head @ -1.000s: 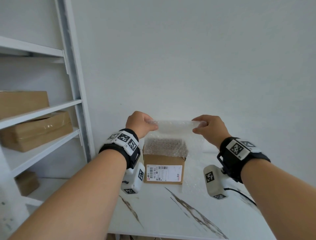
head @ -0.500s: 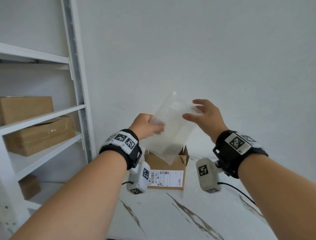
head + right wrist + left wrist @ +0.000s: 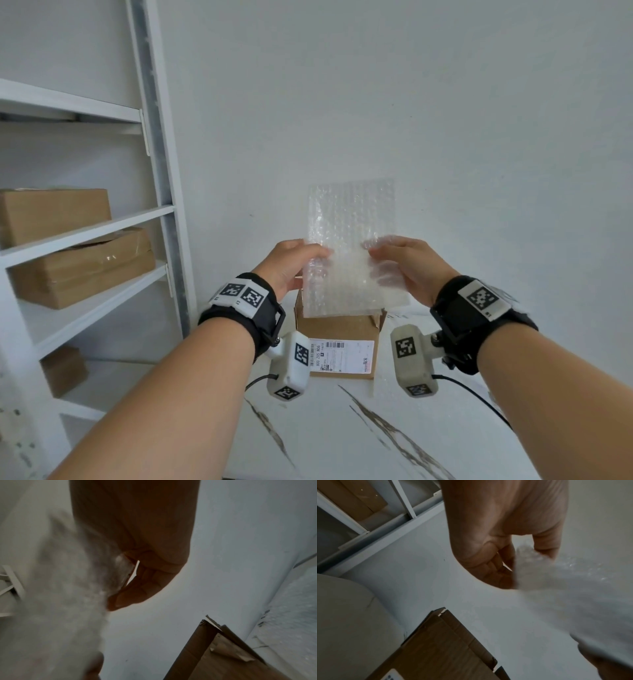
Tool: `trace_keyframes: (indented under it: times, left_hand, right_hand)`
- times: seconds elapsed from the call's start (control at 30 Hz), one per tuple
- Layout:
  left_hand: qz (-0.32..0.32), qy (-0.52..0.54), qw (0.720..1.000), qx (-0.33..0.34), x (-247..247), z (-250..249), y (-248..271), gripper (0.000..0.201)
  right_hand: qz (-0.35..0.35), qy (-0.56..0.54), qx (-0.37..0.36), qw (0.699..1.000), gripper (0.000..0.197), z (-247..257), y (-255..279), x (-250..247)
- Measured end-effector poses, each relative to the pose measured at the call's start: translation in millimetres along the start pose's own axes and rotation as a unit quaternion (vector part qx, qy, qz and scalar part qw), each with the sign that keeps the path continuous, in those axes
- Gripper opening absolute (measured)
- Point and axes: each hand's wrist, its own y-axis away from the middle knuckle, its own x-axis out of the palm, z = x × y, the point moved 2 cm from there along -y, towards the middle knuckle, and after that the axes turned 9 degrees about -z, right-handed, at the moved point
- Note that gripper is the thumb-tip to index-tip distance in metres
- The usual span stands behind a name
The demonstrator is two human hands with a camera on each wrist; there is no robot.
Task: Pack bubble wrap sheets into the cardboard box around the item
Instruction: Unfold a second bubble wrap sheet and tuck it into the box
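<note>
Left hand (image 3: 291, 267) and right hand (image 3: 407, 263) are each pinching a side edge of the bubble wrap sheet (image 3: 349, 246). It's now standing upright and squared, no longer tilted, its bottom edge hanging just above the open cardboard box (image 3: 339, 329) on the table (image 3: 342, 438); wall close behind.

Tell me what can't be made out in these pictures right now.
- Inside of the brown cardboard box, head view: covered by the clear bubble wrap sheet that the left hand and right hand hold up, so no item shows.
- Small print on the white shipping label, head view: too small.
- Bubble wrap, both wrist views: blurred.
</note>
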Motion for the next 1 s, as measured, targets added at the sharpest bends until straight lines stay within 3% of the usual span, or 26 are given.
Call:
trace_keyframes:
  times: [0.07, 0.17, 0.33, 0.47, 0.57, 0.63, 0.67, 0.73, 0.8, 0.93, 1.0]
  left_hand:
    - [-0.001, -0.022, 1.0, 0.003, -3.5, 2.6, 0.2, 0.003]
    - [0.016, -0.017, 1.0, 0.011, -5.6, 9.9, -4.0, 0.02]
    - [0.046, 0.032, 0.998, -0.01, -3.1, 12.6, -2.1, 0.026]
    - [0.024, 0.053, 0.998, -0.027, -4.1, 14.5, -3.2, 0.022]
    - [0.021, 0.057, 0.996, -0.067, -4.2, 13.9, -2.8, 0.021]
    - [0.041, -0.011, 0.997, -0.072, -0.5, 13.7, -1.6, 0.019]
    - [0.043, -0.041, 0.996, -0.064, 1.4, 13.7, -0.9, 0.022]
    - [0.046, -0.06, 0.995, -0.062, 3.7, 18.0, -5.2, 0.056]
    - [0.058, -0.037, 0.994, -0.087, 5.9, 20.2, -5.5, 0.07]
    - [0.055, -0.035, 0.994, -0.09, 8.7, 22.6, -5.0, 0.033]
    - [0.021, -0.016, 0.997, -0.075, 9.6, 23.1, -8.0, 0.027]
  right_hand:
    - [-0.008, -0.026, 0.009, 1.0, 0.025, -4.0, -1.1, -3.1]
    - [0.015, -0.033, 0.037, 0.999, 0.033, -11.3, 0.2, -5.3]
    - [-0.024, -0.056, 0.052, 0.997, 0.024, -14.0, 2.2, -1.6]
    - [0.004, -0.067, 0.019, 0.998, 0.035, -13.8, 6.1, 4.1]
    - [-0.023, -0.028, 0.022, 0.999, 0.038, -12.8, 4.1, 5.3]
    - [-0.028, 0.04, 0.023, 0.999, 0.042, -11.5, 2.7, 5.1]
    - [-0.033, 0.074, 0.015, 0.997, 0.037, -11.5, 2.5, 5.0]
    - [-0.042, 0.105, -0.016, 0.993, 0.012, -12.3, 0.6, 5.5]
    - [-0.048, 0.085, -0.027, 0.995, 0.022, -16.7, -3.1, 3.8]
    - [-0.038, -0.025, -0.01, 0.999, 0.051, -20.8, -4.4, -1.2]
    - [-0.016, -0.066, 0.008, 0.998, 0.049, -21.6, -3.9, -0.1]
